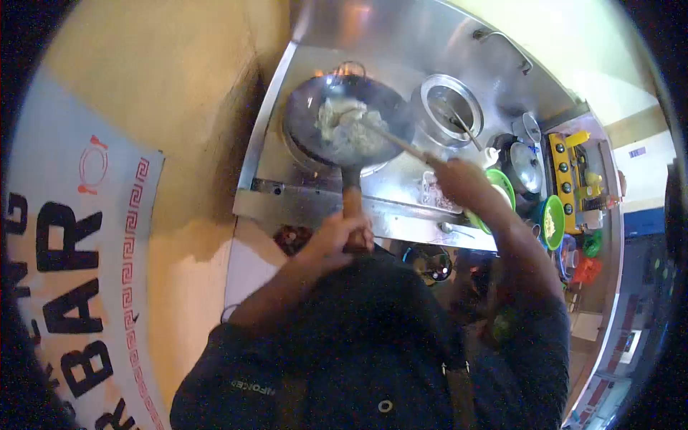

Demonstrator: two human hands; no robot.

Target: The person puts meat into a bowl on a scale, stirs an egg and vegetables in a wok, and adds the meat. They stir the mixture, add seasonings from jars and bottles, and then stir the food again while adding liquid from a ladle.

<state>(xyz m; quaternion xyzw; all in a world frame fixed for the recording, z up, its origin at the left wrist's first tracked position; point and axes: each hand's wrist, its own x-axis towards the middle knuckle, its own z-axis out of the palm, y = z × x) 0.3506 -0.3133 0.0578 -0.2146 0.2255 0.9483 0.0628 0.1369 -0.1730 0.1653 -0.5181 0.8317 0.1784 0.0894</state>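
A dark wok (pixel 304 129) sits over a burner, with orange flames behind its far rim. Pale, steaming food (pixel 362 132) fills its middle, its exact kind blurred. My left hand (pixel 342 235) is wrapped round the wok's wooden handle (pixel 351 204). From the right, my right hand (pixel 455 183) grips a long wooden-handled cooking utensil (pixel 401 143) that slants into the wok. Its head is among the food and cannot be made out clearly. Just below my right hand stands a clear tub of reddish pieces (pixel 435 195).
Right of the wok is a metal pot (pixel 423 107) with a utensil leaning in it. Beyond are a lidded pot (pixel 525 168), green bowls (pixel 555 218) and a yellow stove panel (pixel 562 172). A steel backsplash (pixel 401 36) rises behind; a wall (pixel 208 129) stands left.
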